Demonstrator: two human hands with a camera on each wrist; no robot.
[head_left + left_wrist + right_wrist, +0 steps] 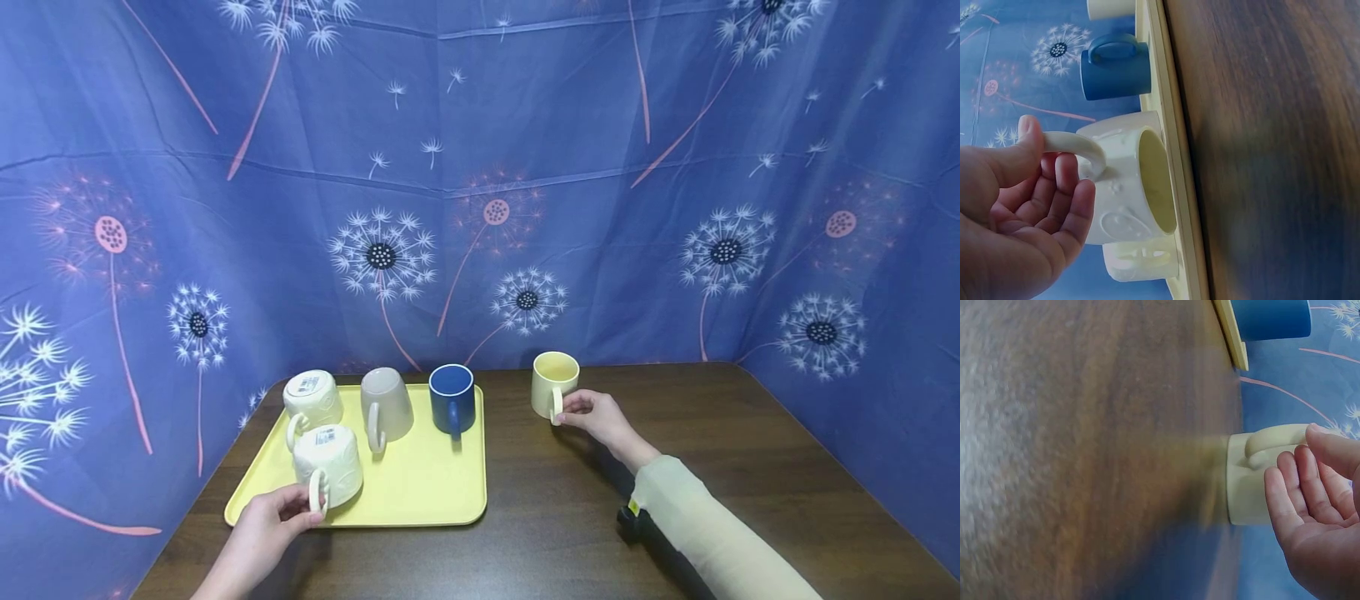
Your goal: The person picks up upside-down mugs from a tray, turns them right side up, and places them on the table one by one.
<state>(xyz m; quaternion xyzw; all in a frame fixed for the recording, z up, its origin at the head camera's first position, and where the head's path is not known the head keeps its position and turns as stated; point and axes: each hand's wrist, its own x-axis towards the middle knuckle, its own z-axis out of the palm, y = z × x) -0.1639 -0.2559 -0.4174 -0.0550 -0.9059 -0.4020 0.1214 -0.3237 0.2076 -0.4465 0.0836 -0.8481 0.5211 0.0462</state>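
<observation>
On the left, my left hand (264,525) pinches the handle of a white embossed mug (333,467). That mug is upside down over the front left of a yellow tray (427,492). The left wrist view shows into its downward opening, so it looks tilted or lifted; full contact with the tray I cannot tell. Further right, my right hand (600,421) pinches the handle of a pale yellow mug (545,396), which stands upright on the brown table (555,533). In the right wrist view, thumb and fingertips meet at this handle (1275,437).
Another upside-down white mug (318,400) sits at the tray's back left. Beside it are an upside-down grey mug (393,408) and an upright blue mug (453,408). A blue dandelion-print cloth (615,275) hangs behind the table and along its sides.
</observation>
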